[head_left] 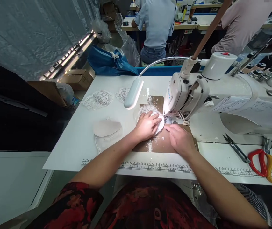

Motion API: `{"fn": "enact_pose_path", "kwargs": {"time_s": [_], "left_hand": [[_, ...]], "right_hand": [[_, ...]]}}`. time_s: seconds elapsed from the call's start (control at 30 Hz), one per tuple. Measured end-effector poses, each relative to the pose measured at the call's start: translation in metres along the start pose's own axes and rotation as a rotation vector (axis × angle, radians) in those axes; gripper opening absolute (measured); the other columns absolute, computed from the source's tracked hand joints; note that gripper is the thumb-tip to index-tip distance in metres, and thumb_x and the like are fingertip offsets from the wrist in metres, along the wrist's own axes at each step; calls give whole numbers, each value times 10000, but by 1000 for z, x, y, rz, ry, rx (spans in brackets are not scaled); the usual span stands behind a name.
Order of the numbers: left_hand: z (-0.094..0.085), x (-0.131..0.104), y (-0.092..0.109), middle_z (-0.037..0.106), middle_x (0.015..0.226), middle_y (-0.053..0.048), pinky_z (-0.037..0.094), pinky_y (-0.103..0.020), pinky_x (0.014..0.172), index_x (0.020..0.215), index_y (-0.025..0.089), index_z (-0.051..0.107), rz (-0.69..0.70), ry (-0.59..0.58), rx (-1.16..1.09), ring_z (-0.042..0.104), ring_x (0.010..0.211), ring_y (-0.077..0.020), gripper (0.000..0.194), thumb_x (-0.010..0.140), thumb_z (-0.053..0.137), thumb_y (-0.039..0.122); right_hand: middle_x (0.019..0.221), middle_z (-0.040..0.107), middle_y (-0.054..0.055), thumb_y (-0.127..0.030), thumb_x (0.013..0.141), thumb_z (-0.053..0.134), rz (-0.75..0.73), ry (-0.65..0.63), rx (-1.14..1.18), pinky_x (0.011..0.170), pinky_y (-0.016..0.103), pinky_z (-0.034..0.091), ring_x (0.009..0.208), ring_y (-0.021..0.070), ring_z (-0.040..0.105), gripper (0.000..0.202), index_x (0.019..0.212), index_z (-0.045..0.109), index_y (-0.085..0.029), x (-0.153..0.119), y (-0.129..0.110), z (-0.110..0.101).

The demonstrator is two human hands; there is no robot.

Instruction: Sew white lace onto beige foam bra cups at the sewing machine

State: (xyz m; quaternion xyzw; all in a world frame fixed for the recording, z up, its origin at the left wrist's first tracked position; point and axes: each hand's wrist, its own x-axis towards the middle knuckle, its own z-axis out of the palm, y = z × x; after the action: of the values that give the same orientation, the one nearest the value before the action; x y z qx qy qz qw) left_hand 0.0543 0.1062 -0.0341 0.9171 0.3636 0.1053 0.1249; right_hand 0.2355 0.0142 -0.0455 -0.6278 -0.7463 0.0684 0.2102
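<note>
A white lace piece (159, 128) lies at the needle area of a white sewing machine (177, 92). My left hand (147, 125) rests flat on the lace, fingers stretched toward the needle. At the lace's right edge, my right hand (180, 138) has its thumb and forefinger drawn together on the rim; its other fingers curl under. Beneath both hands is a brown cardboard sheet (160, 146) with shiny clear tape. The presser foot and the lace edge under it are partly hidden by the machine head.
More lace pieces (100, 99) and a pale rounded piece (107, 128) lie on the left of the white table (71, 146). A lamp (134, 92) hangs over it. Thread snips (236, 148) and red-and-orange-handled scissors (267, 163) lie right. Two people sit beyond.
</note>
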Motion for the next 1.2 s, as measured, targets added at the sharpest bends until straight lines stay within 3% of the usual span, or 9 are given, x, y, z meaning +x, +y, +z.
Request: {"fn": "enact_pose_path", "kwargs": {"time_s": [0.07, 0.13, 0.2, 0.3, 0.37, 0.5, 0.63, 0.87, 1.2], "left_hand": [[-9, -9, 4, 633, 1317, -57, 375, -571, 1058, 1163, 228, 694, 83, -97, -95, 480, 1303, -337, 331, 883, 520, 197], [-18, -22, 10, 687, 1228, -33, 416, -501, 1054, 1100, 258, 719, 269, -206, -237, 546, 1249, -284, 306, 855, 557, 172], [-23, -36, 16, 703, 1189, -39, 436, -427, 1063, 1114, 249, 710, 403, -208, -362, 583, 1208, -229, 311, 869, 542, 156], [-23, -50, 19, 653, 1266, -114, 445, -398, 1069, 1192, 158, 667, 314, -10, -374, 573, 1219, -218, 324, 923, 489, 191], [-18, -50, 17, 625, 1301, -142, 456, -418, 1056, 1212, 121, 650, 213, 38, -283, 559, 1230, -242, 336, 938, 494, 237], [-9, -37, 16, 601, 1350, -110, 453, -488, 1028, 1235, 163, 638, 167, -80, -67, 519, 1267, -289, 349, 935, 536, 310], [-7, -26, 18, 564, 1393, -114, 490, -475, 928, 1342, 169, 555, 135, -106, 81, 525, 1232, -295, 419, 944, 494, 283], [-4, -13, 10, 550, 1407, -124, 491, -433, 933, 1325, 121, 578, 192, -99, 117, 524, 1184, -287, 435, 938, 470, 288], [-10, 3, 0, 516, 1442, -122, 463, -431, 981, 1356, 112, 554, 244, -144, 141, 505, 1232, -296, 470, 937, 475, 309]], "right_hand": [[1111, 702, 56, -112, 888, 393, -14, 50, 93, 801, 292, 496, 966, 191, 637, 393, 1135, 687, -195, -1, 2, -2], [1096, 708, 56, -131, 886, 391, -22, 85, 146, 831, 298, 508, 1003, 194, 640, 375, 1086, 701, -198, -2, 3, -4], [1071, 714, 52, -141, 877, 399, -16, 95, 169, 824, 300, 514, 1001, 196, 644, 358, 1032, 715, -209, -3, 4, -5], [1043, 718, 48, -155, 889, 402, -12, 86, 201, 785, 292, 509, 959, 191, 648, 343, 991, 725, -212, -4, 4, -6], [1043, 713, 53, -156, 900, 401, -35, 72, 208, 772, 284, 496, 944, 185, 642, 344, 1010, 724, -200, -4, 4, -6], [1036, 690, 72, -117, 872, 431, -77, -32, 43, 726, 291, 435, 918, 197, 599, 385, 1143, 698, -178, -3, 4, -5], [946, 649, 75, -112, 889, 429, -56, -111, -186, 694, 307, 350, 865, 208, 534, 413, 1205, 677, -210, -3, 1, -5], [902, 628, 91, -139, 917, 425, -32, -76, -341, 675, 326, 285, 820, 216, 497, 386, 1196, 675, -231, 0, -1, 0], [925, 651, 113, -142, 921, 425, 66, -90, -341, 687, 348, 303, 833, 234, 547, 394, 1217, 668, -236, 9, -5, 4]]}}
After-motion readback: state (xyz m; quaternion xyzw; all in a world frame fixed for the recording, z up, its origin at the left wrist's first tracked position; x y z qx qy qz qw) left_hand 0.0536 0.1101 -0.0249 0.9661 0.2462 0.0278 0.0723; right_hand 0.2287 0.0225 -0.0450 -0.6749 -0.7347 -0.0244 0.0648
